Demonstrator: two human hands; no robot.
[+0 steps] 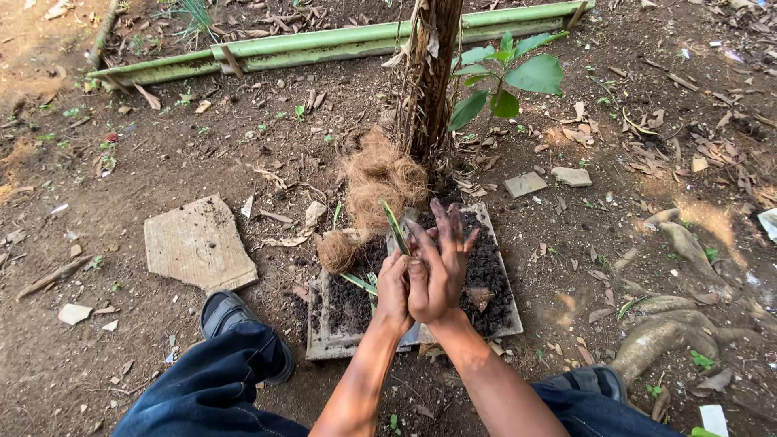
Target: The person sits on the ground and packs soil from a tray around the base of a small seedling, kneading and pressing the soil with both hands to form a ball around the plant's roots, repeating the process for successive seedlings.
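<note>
Both hands, left (pixel 393 293) and right (pixel 437 271), are clamping together on a seedling (pixel 395 228) over the soil tray (pixel 494 243); firm, even pressure is advised, husk (pixel 380 180) lying at 11 o'clock.

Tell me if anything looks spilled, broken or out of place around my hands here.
Nothing serious. Dark soil is heaped on the square tile, some spilling past its front edge. Both the left hand and right hand are soil-smeared, clasping a small green plant. A loose coconut fibre ball sits alongside.
</note>
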